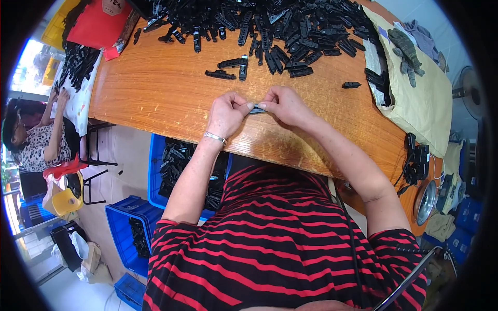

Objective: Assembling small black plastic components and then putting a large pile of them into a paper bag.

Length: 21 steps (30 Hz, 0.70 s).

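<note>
We see the left hand (pixel 226 113) and the right hand (pixel 286 105) close together over the near part of the tabletop (pixel 171 88). Each grip is pinched almost closed, thumb toward finger, and both have hold of one small dark piece (pixel 256 109), which is between them. Whether this piece touches the wood, we cannot tell. Just beyond the hands lie three loose black pieces (pixel 243 71), and behind these we find a large heap (pixel 295 33) of similar ones. To the right, one single piece (pixel 351 84) lies near a pale bag (pixel 420 103), with a grey glove (pixel 405 54) upon it.
</note>
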Motion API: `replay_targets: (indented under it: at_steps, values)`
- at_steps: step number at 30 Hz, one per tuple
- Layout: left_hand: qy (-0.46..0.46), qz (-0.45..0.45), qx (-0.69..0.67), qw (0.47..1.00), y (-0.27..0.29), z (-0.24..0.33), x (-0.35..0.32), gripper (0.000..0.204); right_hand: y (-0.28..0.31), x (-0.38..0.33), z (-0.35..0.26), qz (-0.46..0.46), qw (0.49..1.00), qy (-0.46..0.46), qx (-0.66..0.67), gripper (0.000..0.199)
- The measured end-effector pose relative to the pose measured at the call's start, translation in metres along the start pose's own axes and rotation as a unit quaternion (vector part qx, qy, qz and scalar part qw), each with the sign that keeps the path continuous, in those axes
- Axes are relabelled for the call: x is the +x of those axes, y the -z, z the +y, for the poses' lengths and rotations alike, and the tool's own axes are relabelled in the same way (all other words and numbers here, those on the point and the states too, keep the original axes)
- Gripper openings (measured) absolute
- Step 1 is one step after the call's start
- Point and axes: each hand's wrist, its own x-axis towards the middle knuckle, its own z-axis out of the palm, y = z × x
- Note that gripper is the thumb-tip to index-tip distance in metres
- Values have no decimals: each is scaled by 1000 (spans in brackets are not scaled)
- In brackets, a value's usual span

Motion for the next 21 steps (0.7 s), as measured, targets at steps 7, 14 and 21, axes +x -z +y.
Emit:
replay_targets:
  at_steps: [7,14,21]
  values:
    - [-2,-26,94,995,5,8,8,22,14,12,-16,-44,993,-21,-111,28]
    - [-42,8,208,977,2,15,5,26,16,13,-20,-18,984,3,-178,30]
    - [-129,48,184,973,4,9,-10,32,2,1,2,55,986,143,-71,26]
